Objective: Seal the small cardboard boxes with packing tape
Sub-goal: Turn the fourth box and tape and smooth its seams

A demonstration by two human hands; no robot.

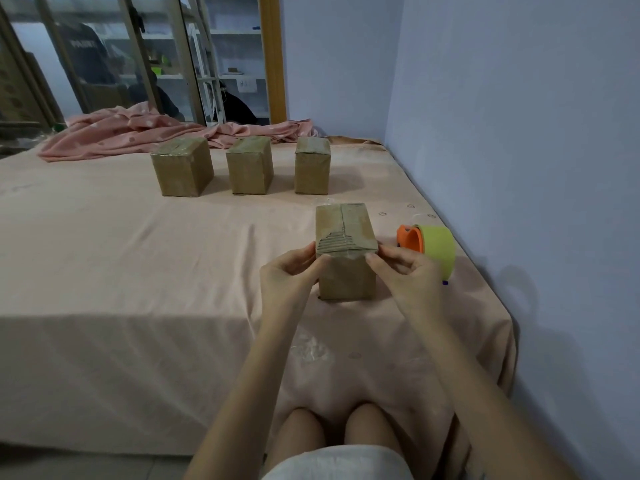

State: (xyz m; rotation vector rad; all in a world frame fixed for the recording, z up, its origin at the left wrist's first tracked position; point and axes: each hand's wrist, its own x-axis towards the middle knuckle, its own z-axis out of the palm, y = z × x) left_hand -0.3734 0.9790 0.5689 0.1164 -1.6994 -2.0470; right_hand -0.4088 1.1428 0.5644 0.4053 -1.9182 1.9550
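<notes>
bed (138,258) fills the view | blanket (138,135) bunched at 11 o'clock | three boxes (249,166) in a row at 12 | near box (346,251) at centre, both hands pinching its front top edge: left hand (289,275), right hand (403,271) | tape dispenser (427,247) just beside at 3

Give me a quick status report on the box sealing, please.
Left hand and right hand pinch near box at its front top edge. Tape dispenser idle beside it. Nothing in the way.
</notes>
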